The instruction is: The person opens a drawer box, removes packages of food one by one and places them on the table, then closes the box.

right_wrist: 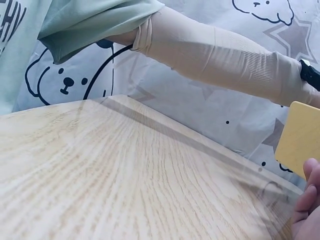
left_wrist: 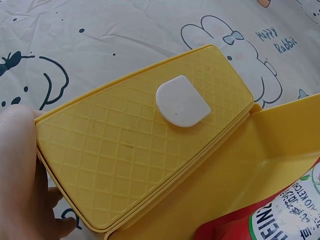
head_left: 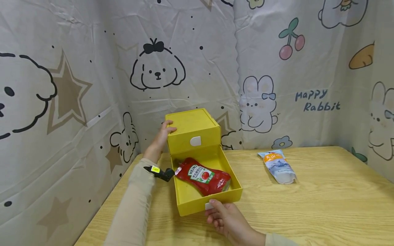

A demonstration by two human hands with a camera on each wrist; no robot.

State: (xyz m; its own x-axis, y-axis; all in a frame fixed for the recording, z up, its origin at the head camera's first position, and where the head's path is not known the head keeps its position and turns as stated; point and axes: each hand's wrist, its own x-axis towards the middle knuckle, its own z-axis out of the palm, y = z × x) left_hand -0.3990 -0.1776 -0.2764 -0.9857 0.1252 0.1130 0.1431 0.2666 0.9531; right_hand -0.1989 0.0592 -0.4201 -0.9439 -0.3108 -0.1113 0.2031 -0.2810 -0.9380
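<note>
A yellow drawer box [head_left: 193, 121] stands on the table with its lower drawer [head_left: 187, 198] pulled out toward me. Inside that drawer lies a red Heinz ketchup pouch [head_left: 204, 177], its cap toward the left wall. My left hand [head_left: 159, 138] grips the box at its left side, fingertips over the top edge. In the left wrist view the box's upper front [left_wrist: 110, 145] shows a diamond pattern and a white tab [left_wrist: 182, 101]. My right hand [head_left: 231, 220] pinches the white tab [head_left: 209, 205] on the drawer's front between thumb and fingers.
A white and blue pouch with an orange label [head_left: 278, 166] lies on the wooden table [head_left: 332, 198], right of the box. Patterned cloth [head_left: 200, 68] hangs behind the table and along its sides. A small black device [head_left: 160, 173] is strapped at my left wrist, close beside the drawer.
</note>
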